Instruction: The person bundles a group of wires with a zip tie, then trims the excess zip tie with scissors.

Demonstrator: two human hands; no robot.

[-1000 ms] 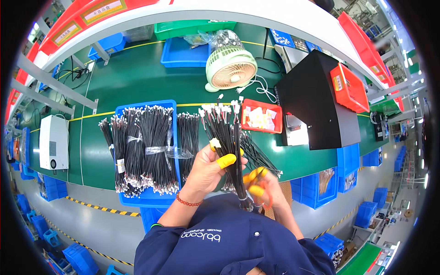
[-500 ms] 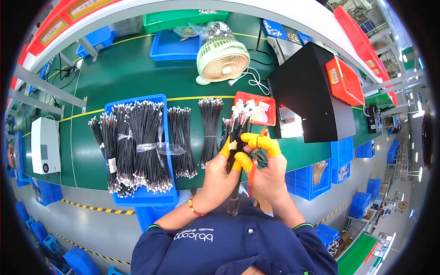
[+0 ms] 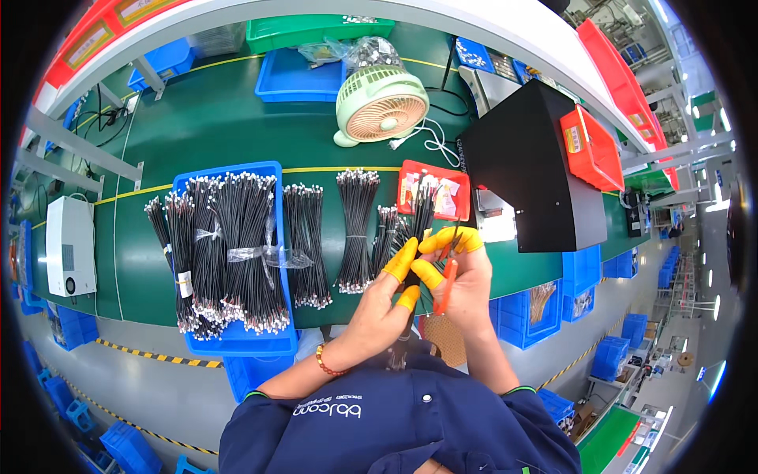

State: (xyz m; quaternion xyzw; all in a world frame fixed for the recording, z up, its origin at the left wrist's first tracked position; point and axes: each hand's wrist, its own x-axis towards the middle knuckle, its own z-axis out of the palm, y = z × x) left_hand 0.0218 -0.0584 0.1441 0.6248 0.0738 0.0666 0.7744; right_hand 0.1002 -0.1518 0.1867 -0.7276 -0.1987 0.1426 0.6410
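Observation:
A bundle of black cables (image 3: 422,207) with white connector ends stands upright in front of me, its lower end near my chest. My left hand (image 3: 385,304), in yellow finger cots, is closed round the bundle's middle from the left. On its other side, my right hand (image 3: 458,280), also in yellow finger cots, is closed on an orange-handled tool (image 3: 446,288). A dark, thin part of it points up between the fingers; its exact kind is unclear. The right fingertips are close against the bundle and partly hide it. Left of my hands lies a tied cable bundle (image 3: 357,229).
A blue tray (image 3: 288,344) on the green table (image 3: 197,138) holds several cable bundles, with a loose bundle (image 3: 308,245) beside it. A red bin (image 3: 461,207) stands behind my hands. Farther back are a green fan (image 3: 383,107) and a black box-shaped housing (image 3: 521,170).
The orange-handled tool has turned in my right hand, its orange handle now lower and its dark part upward. My left fingers have spread along the bundle; its white tops have shifted right.

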